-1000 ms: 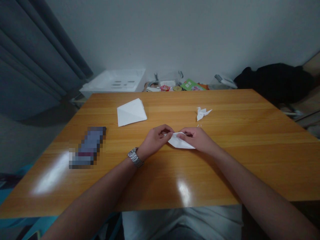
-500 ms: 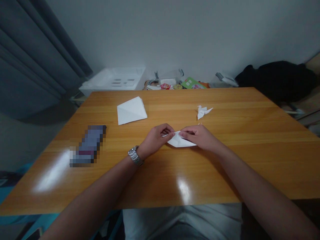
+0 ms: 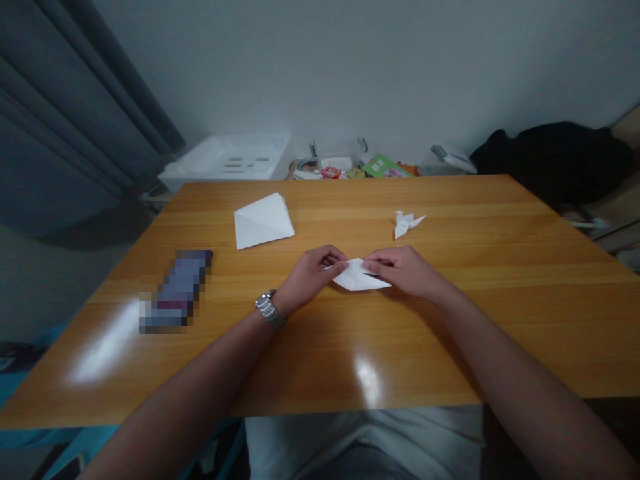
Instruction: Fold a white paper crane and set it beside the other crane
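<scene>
Apparently more folds remain: left hand [image 3: 311,277] and right hand [image 3: 406,269] pinch the half-shaped central paper [image 3: 359,278]. Upper right, a paper bird [image 3: 404,225] looks finished.

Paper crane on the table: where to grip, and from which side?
I'd pinch the paper crane at the base of its tail, coming in from the right. The tail juts out to the right as a narrow point, apart from the spread wings, so it likely offers a slim grip. The near side is tighter: the right hand, on the folded paper, is close there.
</scene>
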{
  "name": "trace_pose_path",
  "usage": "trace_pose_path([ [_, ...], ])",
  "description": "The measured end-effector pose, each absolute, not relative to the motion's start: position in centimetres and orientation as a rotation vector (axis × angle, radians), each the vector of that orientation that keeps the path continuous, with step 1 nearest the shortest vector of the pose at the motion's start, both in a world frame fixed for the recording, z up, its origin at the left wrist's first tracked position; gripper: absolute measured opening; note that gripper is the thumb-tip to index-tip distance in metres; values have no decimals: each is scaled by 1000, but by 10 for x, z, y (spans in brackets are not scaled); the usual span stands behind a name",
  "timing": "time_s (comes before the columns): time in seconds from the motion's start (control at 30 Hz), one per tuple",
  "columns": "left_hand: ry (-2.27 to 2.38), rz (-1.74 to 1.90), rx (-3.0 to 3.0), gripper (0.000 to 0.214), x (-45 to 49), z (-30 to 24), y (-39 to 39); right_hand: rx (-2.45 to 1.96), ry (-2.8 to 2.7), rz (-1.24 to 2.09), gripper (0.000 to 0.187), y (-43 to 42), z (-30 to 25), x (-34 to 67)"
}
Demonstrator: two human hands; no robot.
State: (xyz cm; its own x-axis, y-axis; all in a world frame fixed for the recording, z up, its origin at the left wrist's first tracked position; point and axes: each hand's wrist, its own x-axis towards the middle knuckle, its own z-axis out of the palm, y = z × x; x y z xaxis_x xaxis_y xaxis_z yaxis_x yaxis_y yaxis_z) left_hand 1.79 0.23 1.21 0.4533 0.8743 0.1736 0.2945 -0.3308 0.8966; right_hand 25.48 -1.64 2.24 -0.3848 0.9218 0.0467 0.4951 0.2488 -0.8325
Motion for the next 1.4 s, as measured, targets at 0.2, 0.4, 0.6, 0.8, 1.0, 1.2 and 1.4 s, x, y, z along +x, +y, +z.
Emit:
trace_pose_path([
  [0.2, 1022, 914, 1828, 24, 17, 13, 4, -1266, -1925, 1066, 37, -13, 19, 257],
  [0.4, 1010, 897, 1794, 26, 15, 10, 6, -1267, -1959, 1017, 37, -14, 20, 260],
  [0.6, 1011, 869, 1750, 26, 14, 10, 7, -1250, -1951, 1058, 37, -13, 20, 261],
  [0.8, 1032, 952, 1703, 26, 14, 7, 10, -1286, -1920, 1007, 35, -7, 16, 266],
  [1.0, 1007, 921, 1669, 29, 13, 6, 12, -1283, -1937, 952, 34, -4, 15, 269],
  [1.2, 1032, 1054, 1547, 31, 12, 4, 16, -1272, -1896, 896, 34, -1, 12, 270],
  [1.4, 1038, 1011, 1602, 25, 11, 2, 15, -1242, -1752, 1004, 31, 0, 8, 269],
])
